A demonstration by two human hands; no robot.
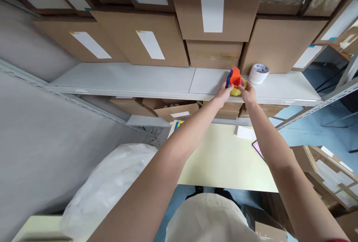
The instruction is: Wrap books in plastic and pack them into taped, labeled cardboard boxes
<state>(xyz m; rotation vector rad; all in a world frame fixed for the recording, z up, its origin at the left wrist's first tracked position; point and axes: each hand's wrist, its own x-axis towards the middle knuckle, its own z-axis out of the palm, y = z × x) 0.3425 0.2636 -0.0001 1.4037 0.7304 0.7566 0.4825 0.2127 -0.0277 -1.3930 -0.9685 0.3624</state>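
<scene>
Both my arms reach out to the grey shelf (156,79). My left hand (224,93) is closed on the left side of an orange and blue tape dispenser (235,76), near its blue part. On the other side, my right hand (248,94) has its fingers closed on the yellow tape roll (236,92) at the dispenser. The dispenser is at the shelf's front edge; whether it rests on the surface I cannot tell. Just to the right, a white tape roll (258,73) stands on the shelf, apart from my hand.
Cardboard boxes (156,40) line the back of the shelf, and more sit below. Under my arms is a pale yellow table (220,156) with a white stack (245,132) and a phone (257,148). A white bag (112,182) bulges at left; cartons (330,175) stand right.
</scene>
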